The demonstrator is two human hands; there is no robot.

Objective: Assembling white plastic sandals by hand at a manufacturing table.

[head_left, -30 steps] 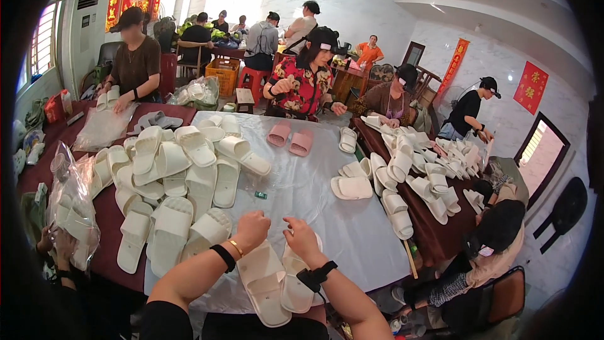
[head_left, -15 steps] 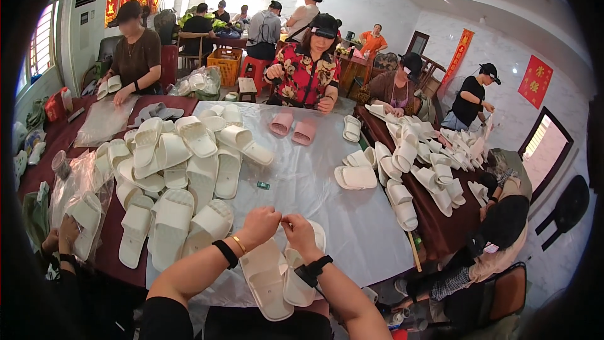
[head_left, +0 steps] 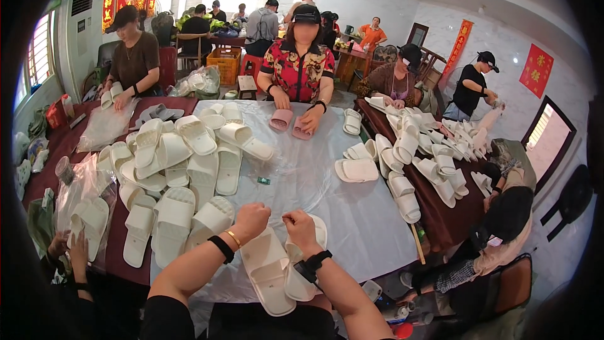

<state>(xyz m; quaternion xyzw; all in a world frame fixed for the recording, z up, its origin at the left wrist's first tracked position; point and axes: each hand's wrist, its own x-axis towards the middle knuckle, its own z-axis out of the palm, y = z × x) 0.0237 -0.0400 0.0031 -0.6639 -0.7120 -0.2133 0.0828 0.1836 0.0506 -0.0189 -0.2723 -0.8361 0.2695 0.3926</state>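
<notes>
My left hand [head_left: 253,220] is closed in a pinch, its fingertips turned toward my right. Opposite it, my right hand [head_left: 301,229] is also pinched, with a small gap between the two. Whatever is in either hand is too small or too hidden to name. Just below them, at the table's near edge, lies a pair of white slippers: the left slipper [head_left: 267,272] shows nearly whole, while my right hand and wrist partly cover the right slipper [head_left: 302,280]. On my left is a big heap of white slippers [head_left: 173,214], the closest ones near my left forearm.
A clear plastic sheet [head_left: 352,239] covers the table, with a small green packet [head_left: 263,181] on it. Across from me, a co-worker touches pink slippers [head_left: 280,119]. More white slippers [head_left: 402,198] lie right. At far left, another person's hands [head_left: 77,252] hold slippers.
My two hands, which were nearly touching, have drawn slightly apart. The co-worker opposite has lowered both hands to the pink slippers and shifted them closer together.
</notes>
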